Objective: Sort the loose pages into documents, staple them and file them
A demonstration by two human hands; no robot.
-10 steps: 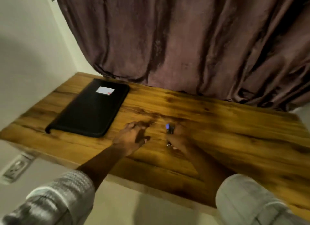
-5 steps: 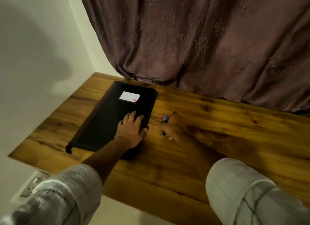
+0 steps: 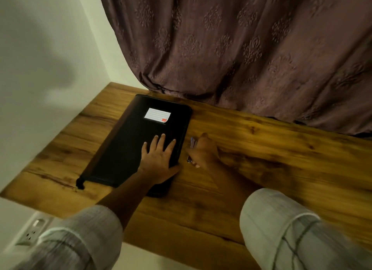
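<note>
A black zipped folder (image 3: 128, 145) with a white label (image 3: 157, 115) lies closed on the left part of the wooden table (image 3: 261, 169). My left hand (image 3: 159, 161) rests flat on the folder's near right corner, fingers spread and the thumb over its edge. Just right of the folder, my right hand (image 3: 203, 153) grips a small stapler (image 3: 192, 149) with a blue top, held against the table. No loose pages are in sight.
A mauve patterned curtain (image 3: 241, 58) hangs along the table's far edge. A pale wall (image 3: 40, 68) borders the table on the left, with a wall socket (image 3: 32, 232) below the near left corner. The folder's zip pull (image 3: 80, 184) sticks out at its near left corner.
My left hand moved from the bare table onto the folder's near right corner. The view swung left, bringing the folder closer to centre. My right hand keeps holding the stapler.
</note>
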